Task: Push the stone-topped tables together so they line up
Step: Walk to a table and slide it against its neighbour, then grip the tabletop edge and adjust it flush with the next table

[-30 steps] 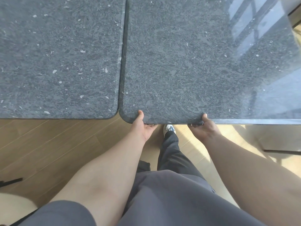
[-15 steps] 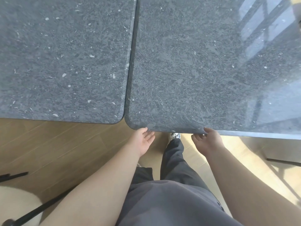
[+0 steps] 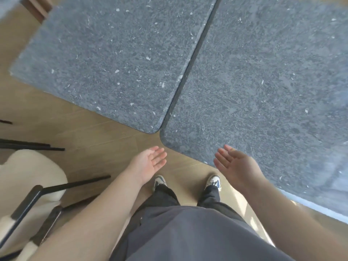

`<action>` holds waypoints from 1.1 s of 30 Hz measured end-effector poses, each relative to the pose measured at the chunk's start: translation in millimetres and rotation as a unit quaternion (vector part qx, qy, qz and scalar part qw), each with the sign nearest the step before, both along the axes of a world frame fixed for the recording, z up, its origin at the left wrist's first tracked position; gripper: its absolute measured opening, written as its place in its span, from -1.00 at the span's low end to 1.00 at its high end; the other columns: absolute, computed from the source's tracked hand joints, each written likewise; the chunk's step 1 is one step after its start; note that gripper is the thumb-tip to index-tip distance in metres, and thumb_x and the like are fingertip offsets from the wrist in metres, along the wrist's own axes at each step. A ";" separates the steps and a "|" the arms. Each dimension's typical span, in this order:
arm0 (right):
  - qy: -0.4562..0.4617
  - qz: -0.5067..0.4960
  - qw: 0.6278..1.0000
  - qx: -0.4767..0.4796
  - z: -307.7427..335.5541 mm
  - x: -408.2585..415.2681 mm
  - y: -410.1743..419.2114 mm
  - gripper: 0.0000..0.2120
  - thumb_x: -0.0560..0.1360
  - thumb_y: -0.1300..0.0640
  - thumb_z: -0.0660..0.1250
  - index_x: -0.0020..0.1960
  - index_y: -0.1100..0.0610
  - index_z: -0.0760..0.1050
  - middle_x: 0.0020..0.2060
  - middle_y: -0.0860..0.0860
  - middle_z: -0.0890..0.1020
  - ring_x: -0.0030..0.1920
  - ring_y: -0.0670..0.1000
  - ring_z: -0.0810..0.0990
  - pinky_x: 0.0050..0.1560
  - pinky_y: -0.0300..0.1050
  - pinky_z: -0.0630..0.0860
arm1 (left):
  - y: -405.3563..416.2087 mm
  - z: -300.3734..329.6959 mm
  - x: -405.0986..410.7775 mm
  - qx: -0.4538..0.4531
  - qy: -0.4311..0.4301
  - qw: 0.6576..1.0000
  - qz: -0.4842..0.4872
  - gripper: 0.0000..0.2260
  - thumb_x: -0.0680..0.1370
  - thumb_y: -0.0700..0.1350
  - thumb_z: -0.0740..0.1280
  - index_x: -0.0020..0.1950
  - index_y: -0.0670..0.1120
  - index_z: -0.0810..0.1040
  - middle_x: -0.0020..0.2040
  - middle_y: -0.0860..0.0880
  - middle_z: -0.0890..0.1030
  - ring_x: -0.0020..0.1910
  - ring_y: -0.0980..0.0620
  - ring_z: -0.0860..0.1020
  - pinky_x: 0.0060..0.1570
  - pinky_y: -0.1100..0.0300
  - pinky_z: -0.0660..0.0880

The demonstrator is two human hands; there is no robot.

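Observation:
Two dark grey speckled stone-topped tables stand side by side with a thin dark seam between them. The left table (image 3: 113, 59) ends at a rounded near corner, and the right table (image 3: 263, 87) reaches slightly closer to me at its own rounded corner. My left hand (image 3: 148, 162) hovers open, palm up, just short of the right table's near corner, touching nothing. My right hand (image 3: 233, 164) is open too, fingers spread, held above the right table's near edge without gripping it.
A cream-cushioned chair (image 3: 28, 178) with black metal legs stands at the lower left on the wooden floor (image 3: 84, 129). My feet in white and blue sneakers (image 3: 213, 180) stand close to the right table's near edge.
Both hands have let go of the right table's near edge and drawn back, now open. The view has swung left, bringing the chair in.

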State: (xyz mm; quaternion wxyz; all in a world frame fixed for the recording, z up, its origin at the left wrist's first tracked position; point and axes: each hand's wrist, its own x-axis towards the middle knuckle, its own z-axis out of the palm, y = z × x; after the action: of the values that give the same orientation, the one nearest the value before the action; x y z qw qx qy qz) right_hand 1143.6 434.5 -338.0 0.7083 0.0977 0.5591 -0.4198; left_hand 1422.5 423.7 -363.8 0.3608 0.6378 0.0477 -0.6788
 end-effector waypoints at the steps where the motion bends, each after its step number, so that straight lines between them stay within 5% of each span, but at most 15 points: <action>1: 0.009 0.021 1.000 0.000 1.1 -4.5 -8.0 -0.74 0.65 0.24 0.09 0.26 0.22 0.46 0.15 0.17 0.58 0.10 0.09 0.59 0.08 0.02 0.52 | 2.1 3.3 -1.1 -0.003 -0.004 1.000 0.021 -0.76 0.69 -0.25 0.09 0.31 -0.24 0.44 0.21 -0.19 0.60 0.18 -0.16 0.59 0.26 -0.10 0.49; 6: 0.026 0.090 0.996 -0.010 8.9 -9.1 -39.1 -0.79 0.63 0.26 0.12 0.15 0.20 0.51 0.04 0.15 0.59 0.03 0.09 0.61 0.03 -0.01 0.55 | 5.4 20.2 2.1 -0.020 -0.065 0.992 0.106 -0.78 0.67 -0.28 0.08 0.21 -0.20 0.48 0.15 -0.17 0.61 0.10 -0.14 0.62 0.06 -0.04 0.56; 13: 0.104 0.248 0.961 -0.064 9.7 40.4 -66.9 -0.80 0.57 0.34 0.25 0.13 0.18 0.56 -0.10 0.11 0.66 -0.19 0.02 0.66 0.03 -0.04 0.62 | 5.0 42.8 34.5 -0.060 -0.186 0.975 0.107 -0.77 0.63 -0.34 0.13 0.15 -0.17 0.53 0.04 -0.16 0.67 0.02 -0.11 0.68 -0.01 0.00 0.62; 33: 0.171 0.249 0.944 -0.132 37.1 144.8 -101.7 -0.80 0.58 0.37 0.16 0.02 0.18 0.52 -0.19 0.08 0.63 -0.20 0.04 0.62 0.03 -0.02 0.59 | -34.9 46.0 121.9 -0.095 -0.189 0.977 0.025 -0.78 0.63 -0.34 0.16 0.16 -0.16 0.53 0.03 -0.14 0.66 -0.03 -0.05 0.68 0.03 0.03 0.64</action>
State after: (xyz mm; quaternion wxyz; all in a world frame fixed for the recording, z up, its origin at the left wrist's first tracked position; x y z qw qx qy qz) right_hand 1288.4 332.8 -300.9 0.6903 -0.2124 0.6183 -0.3101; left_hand 1544.3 388.8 -317.8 0.4392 0.7159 -0.0701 -0.5383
